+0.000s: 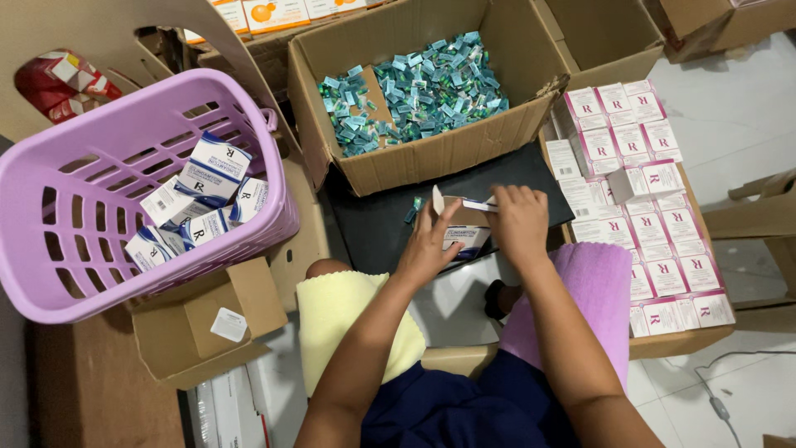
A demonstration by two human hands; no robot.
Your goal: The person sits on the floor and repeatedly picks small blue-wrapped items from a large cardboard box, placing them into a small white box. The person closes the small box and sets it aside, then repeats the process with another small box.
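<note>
With left hand (429,247) & right hand (516,222) both clamped on small carton (464,226), the open flap (438,199) above left-hand fingers may crease if forced.

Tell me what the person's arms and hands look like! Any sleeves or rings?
Both arms are bare up to the frame's edge, with no sleeves showing. The left hand and right hand wear no gloves, and no rings, bracelets or watch are visible. Dark blue clothing shows at the lap between the arms.

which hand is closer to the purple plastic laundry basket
Left. The left hand, on the small carton being held, is on the side toward the purple plastic laundry basket. The right hand is farther away, on the carton's other side.
</note>
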